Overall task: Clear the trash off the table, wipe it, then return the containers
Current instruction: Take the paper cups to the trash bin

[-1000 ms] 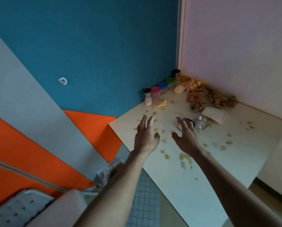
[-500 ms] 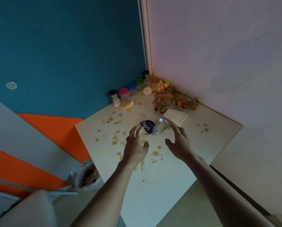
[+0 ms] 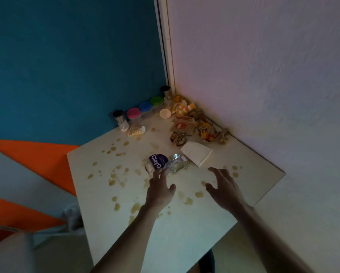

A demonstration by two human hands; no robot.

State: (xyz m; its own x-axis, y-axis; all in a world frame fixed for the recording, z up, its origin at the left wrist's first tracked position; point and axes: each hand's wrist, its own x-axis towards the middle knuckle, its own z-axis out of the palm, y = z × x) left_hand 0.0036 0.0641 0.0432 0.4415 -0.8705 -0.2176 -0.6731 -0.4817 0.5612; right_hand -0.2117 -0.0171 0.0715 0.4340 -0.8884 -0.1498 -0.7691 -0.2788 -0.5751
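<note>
Both hands spread: left hand fingertips at wrapper.

White letters reading "ClayG" stand on the purple lid; the rest is covered by fingers.

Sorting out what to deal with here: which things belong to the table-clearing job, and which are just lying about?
Part of the job:
crumpled clear plastic wrapper with purple label
heap of colourful crumpled wrappers
white folded napkin
row of small lidded jars
brown spill spots
white tabletop

Just lying about:
blue wall
orange wall panel
</note>
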